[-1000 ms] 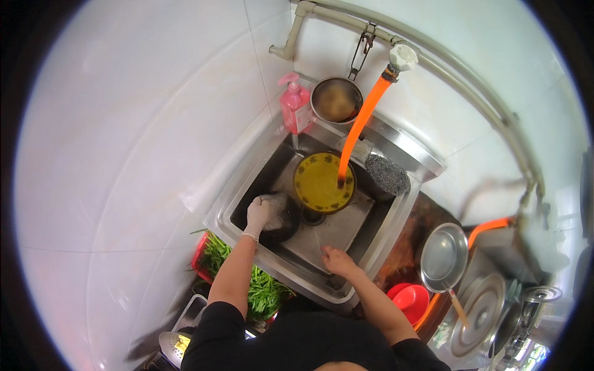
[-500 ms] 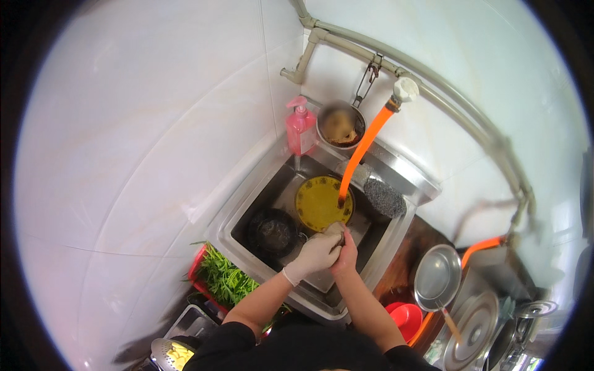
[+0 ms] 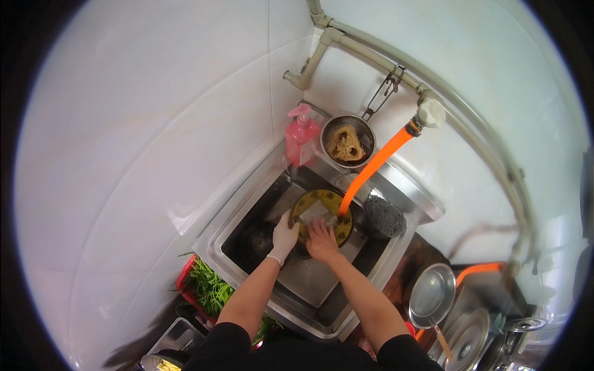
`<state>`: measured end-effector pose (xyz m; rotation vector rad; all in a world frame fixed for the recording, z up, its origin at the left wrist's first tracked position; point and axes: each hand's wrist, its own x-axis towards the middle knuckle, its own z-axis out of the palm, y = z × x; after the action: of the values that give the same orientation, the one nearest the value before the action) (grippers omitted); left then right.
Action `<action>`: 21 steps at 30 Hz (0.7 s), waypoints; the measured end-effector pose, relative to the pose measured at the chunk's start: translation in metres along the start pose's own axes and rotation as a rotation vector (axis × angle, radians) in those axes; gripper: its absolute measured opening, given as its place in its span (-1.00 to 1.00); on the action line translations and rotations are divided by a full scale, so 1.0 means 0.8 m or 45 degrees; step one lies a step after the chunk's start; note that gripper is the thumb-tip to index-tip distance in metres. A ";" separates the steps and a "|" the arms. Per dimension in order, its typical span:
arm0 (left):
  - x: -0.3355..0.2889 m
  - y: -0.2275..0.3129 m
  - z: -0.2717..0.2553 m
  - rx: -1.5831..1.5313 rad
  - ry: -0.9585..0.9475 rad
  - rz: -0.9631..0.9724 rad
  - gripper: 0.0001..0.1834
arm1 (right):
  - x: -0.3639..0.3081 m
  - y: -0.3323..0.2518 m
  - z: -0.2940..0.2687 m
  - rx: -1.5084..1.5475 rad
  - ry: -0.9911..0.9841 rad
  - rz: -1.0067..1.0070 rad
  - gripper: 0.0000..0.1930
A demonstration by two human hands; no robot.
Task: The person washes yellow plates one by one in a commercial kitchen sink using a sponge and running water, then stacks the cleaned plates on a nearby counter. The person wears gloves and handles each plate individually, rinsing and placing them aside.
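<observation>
A round yellow plate (image 3: 302,204) with a dark pattern round its rim sits in the metal sink (image 3: 213,244). My left hand (image 3: 285,236), in a whitish glove, is closed on its left edge; the fingertips are partly hidden. My bare right hand (image 3: 322,240) lies on the near part of the plate with its fingers stretched and apart. Those fingers press on a greyish folded cloth (image 3: 315,213) spread over the middle. An orange hose (image 3: 377,162) hangs from the tap (image 3: 430,114) down to the plate's right side.
A pink pump bottle (image 3: 302,137) and a small pan (image 3: 330,152) with a fibrous tan scrubber (image 3: 346,145) stand behind the sink. Grey steel wool (image 3: 385,216) lies on its right ledge. Greens (image 3: 210,287) are at left; a wooden-handled pan (image 3: 432,295) is at right.
My hands have gone from squeezing the cloth together over the sink's near part to the plate. The cloth now lies flat on it, and the left hand has moved to the plate's edge.
</observation>
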<state>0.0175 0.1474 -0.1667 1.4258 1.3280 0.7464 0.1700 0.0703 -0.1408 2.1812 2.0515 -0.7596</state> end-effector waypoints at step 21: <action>0.002 0.026 0.006 -0.063 -0.149 -0.123 -0.32 | 0.005 0.099 -0.026 -0.374 0.068 -0.176 -0.39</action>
<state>0.0290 0.1504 -0.1492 1.3364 1.2700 0.6189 0.2513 0.0719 -0.1468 1.9379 2.1945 -0.3815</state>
